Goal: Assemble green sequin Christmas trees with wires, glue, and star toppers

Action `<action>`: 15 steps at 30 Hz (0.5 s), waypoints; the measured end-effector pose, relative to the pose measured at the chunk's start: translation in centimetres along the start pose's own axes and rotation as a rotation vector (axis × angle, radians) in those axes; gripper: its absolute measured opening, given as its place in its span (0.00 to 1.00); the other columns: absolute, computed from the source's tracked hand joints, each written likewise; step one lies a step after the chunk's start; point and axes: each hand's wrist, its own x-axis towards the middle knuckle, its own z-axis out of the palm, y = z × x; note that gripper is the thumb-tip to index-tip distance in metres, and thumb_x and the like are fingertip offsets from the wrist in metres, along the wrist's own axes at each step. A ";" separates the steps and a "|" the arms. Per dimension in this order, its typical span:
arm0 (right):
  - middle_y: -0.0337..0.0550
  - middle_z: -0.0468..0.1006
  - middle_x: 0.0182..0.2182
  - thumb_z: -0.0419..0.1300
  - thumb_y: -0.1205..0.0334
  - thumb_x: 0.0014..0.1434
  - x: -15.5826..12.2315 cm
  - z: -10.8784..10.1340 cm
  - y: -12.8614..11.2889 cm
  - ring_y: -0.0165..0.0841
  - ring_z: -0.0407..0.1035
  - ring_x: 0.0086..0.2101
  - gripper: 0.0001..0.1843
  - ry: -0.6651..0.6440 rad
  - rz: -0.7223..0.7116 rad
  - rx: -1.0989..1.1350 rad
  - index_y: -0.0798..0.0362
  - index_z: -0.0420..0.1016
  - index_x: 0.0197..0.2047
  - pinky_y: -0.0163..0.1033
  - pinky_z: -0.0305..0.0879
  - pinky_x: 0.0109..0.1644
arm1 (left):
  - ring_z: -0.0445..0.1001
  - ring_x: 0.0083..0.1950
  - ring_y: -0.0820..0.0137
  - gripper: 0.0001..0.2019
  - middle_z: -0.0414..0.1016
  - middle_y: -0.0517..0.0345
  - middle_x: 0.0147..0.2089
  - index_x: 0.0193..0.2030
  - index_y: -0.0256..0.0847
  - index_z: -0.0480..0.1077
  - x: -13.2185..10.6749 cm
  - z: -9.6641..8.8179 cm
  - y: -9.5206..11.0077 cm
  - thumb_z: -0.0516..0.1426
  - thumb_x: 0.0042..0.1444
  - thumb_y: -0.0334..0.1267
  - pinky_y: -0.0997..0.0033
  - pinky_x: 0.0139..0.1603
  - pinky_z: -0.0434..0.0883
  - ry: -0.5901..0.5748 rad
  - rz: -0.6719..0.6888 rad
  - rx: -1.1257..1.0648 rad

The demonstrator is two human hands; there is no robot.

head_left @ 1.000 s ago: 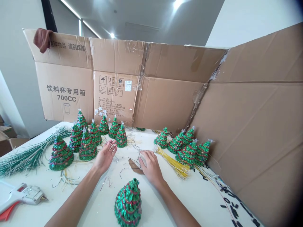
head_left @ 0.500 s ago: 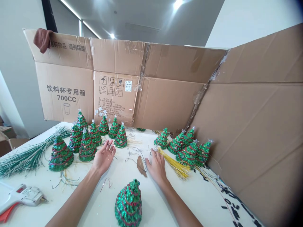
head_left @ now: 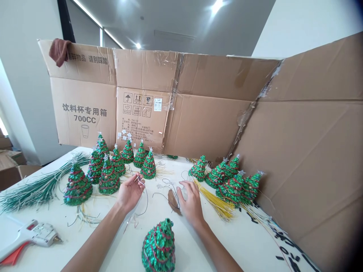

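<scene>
Far left, a glue gun is lying on its side near the edge of the table, its nozzle pointing right, probably placed within easy reach of the left hand. Just behind it, a bundle of green wires is lying fanned out, seemingly so that single strands can be drawn off. Tinsel trees are standing upright on their bases in a loose cluster. The left hand is curling, its thumb and forefinger seemingly pinching a thin wire that trails toward the table. Another tinsel tree is standing alone nearest the person, below and between the hands. A brown scrap is lying just beside the right hand, whose fingers are spread and arched over a small pale object; whether they are gripping it cannot be told. A bundle of yellow wires is lying to its right, before a second cluster of trees. Behind everything, a flattened cardboard box is standing on edge, bending around the far corner like a screen, with a brown cloth hanging over its top.
</scene>
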 end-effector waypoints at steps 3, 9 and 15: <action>0.50 0.83 0.49 0.59 0.54 0.77 0.1 -0.6 -1.6 0.48 0.76 0.53 0.11 -0.053 -0.035 0.112 0.48 0.80 0.54 0.57 0.75 0.61 | 0.78 0.37 0.75 0.01 0.79 0.54 0.41 0.44 0.37 0.78 -0.1 0.0 -0.8 0.64 0.68 0.30 0.75 0.43 0.80 -0.012 -0.037 0.063; 0.48 0.84 0.54 0.59 0.53 0.78 -0.4 -0.7 -3.6 0.43 0.81 0.52 0.14 -0.169 -0.057 0.271 0.44 0.79 0.61 0.48 0.80 0.58 | 0.84 0.51 0.68 0.06 0.84 0.50 0.49 0.48 0.36 0.80 -0.8 0.6 -2.5 0.69 0.65 0.31 0.67 0.63 0.80 -0.080 -0.058 0.191; 0.52 0.77 0.60 0.71 0.52 0.69 -1.1 0.6 -3.4 0.47 0.77 0.56 0.27 -0.092 -0.027 0.300 0.44 0.71 0.67 0.53 0.80 0.59 | 0.84 0.55 0.62 0.10 0.85 0.44 0.53 0.47 0.34 0.82 -1.2 0.9 -3.2 0.68 0.69 0.40 0.62 0.65 0.78 -0.135 -0.119 0.289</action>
